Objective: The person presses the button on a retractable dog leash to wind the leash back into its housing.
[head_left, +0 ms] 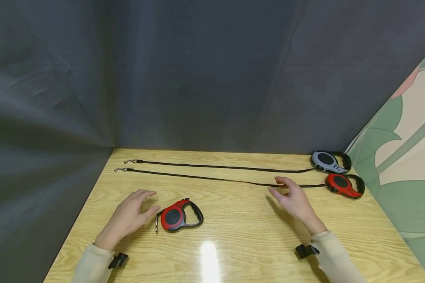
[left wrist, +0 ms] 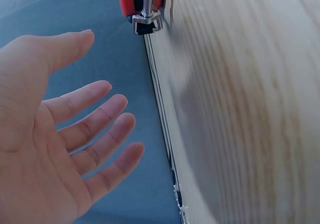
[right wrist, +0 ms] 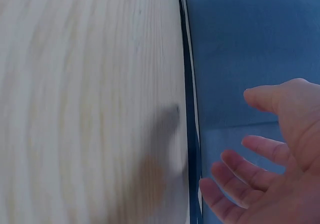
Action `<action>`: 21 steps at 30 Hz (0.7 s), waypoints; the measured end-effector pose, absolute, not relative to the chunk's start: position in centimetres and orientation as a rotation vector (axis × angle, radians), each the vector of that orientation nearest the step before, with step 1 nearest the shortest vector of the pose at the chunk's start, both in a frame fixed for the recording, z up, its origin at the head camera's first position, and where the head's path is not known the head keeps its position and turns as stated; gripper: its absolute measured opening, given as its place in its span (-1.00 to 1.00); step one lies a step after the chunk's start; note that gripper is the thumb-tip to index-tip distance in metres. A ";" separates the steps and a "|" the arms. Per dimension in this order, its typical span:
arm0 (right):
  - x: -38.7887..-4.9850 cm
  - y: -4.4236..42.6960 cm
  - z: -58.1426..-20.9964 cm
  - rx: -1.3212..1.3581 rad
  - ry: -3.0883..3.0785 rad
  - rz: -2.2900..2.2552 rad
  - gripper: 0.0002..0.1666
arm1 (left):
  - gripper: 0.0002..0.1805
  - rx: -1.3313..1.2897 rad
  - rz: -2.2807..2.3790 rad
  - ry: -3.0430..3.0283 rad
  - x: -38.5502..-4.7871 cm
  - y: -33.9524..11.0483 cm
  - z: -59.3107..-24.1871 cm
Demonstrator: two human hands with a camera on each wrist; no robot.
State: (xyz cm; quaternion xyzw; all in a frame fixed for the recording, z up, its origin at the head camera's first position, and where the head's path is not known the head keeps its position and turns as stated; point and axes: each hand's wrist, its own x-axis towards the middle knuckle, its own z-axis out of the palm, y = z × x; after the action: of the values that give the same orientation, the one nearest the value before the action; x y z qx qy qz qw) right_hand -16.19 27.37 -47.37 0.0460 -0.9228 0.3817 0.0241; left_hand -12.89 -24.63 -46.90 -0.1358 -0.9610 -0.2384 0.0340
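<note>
A red and black retractable dog leash (head_left: 173, 217) lies on the wooden table, its cord drawn in and its metal clip (head_left: 157, 224) at the left. My left hand (head_left: 129, 215) hovers just left of it, fingers spread and holding nothing; the left wrist view shows the metal clip (left wrist: 148, 6) above the fingers. Over the right half of the table my right hand (head_left: 294, 200) hangs with loosely bent fingers and nothing in it. Beyond it, a second red leash (head_left: 343, 185) and a grey leash (head_left: 327, 161) lie at the right, their black cords stretched leftward.
The two cords end in metal clips, one at the back (head_left: 130, 161) and one slightly nearer (head_left: 121, 169). Dark cloth (head_left: 205, 78) walls off the back and left of the wooden table (head_left: 244, 243). Flower-patterned fabric (head_left: 403, 157) borders the right side.
</note>
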 end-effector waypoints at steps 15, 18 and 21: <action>-15.8 31.0 -47.2 0.057 -2.877 1.072 -0.29 | -0.44 -0.410 -0.683 -2.930 -13.7 -25.2 -46.9; -15.7 31.7 -47.1 0.034 -2.887 1.051 -0.28 | -0.44 -0.411 -0.673 -2.928 -13.9 -25.4 -47.0; -15.7 32.4 -47.1 0.009 -2.901 1.046 -0.26 | -0.43 -0.403 -0.669 -2.934 -14.1 -25.5 -47.1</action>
State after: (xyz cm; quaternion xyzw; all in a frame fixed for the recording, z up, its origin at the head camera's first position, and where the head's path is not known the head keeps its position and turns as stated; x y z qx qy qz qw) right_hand -15.69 32.39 -47.06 0.0030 -0.9404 0.3389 0.0288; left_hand -14.09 -25.48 -47.09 -0.1325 -0.9650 -0.2201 0.0525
